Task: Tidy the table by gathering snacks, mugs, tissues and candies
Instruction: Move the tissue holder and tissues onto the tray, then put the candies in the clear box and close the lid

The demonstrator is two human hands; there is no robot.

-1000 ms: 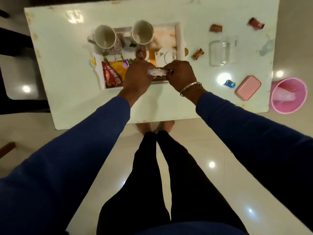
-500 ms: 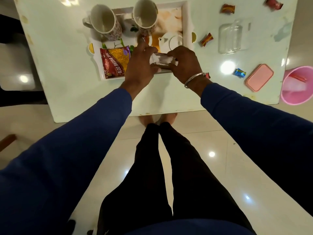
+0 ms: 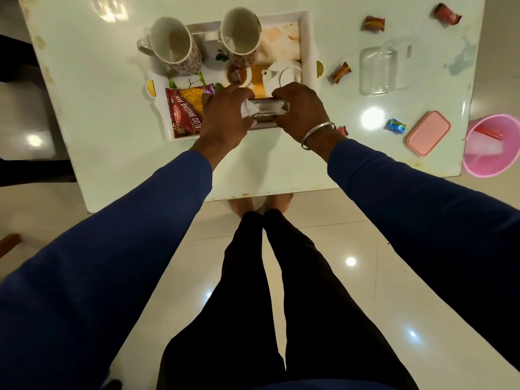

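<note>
Standing at the near edge of the table (image 3: 112,114), both arms reaching forward in blue sleeves. Holding a small white packet (image 3: 263,111), likely folded tissues, between the two hands just above the near rim of the tray (image 3: 308,52): left hand (image 3: 222,119) closed on its left end, right hand (image 3: 299,111) closed on its right end, fingers curled round it. Judging the job as partly done: snack bag (image 3: 185,111) already lying in the tray's near left corner, touching the left hand, and two mugs (image 3: 173,47) sitting tipped at the tray's far side, one half over the rim. Setting the packet down in the tray appearing to be the step in hand. Leaving, further right, the candies: one peeking out beside the right wrist (image 3: 342,130), a blue one (image 3: 396,126) near the pink lid (image 3: 428,133), an orange one (image 3: 341,73) just beside the tray, two more (image 3: 372,23) at the far edge. Lying among them, a clear box (image 3: 380,71), seemingly empty. Beyond the table's right edge, a pink bin (image 3: 492,146) on the floor.
</note>
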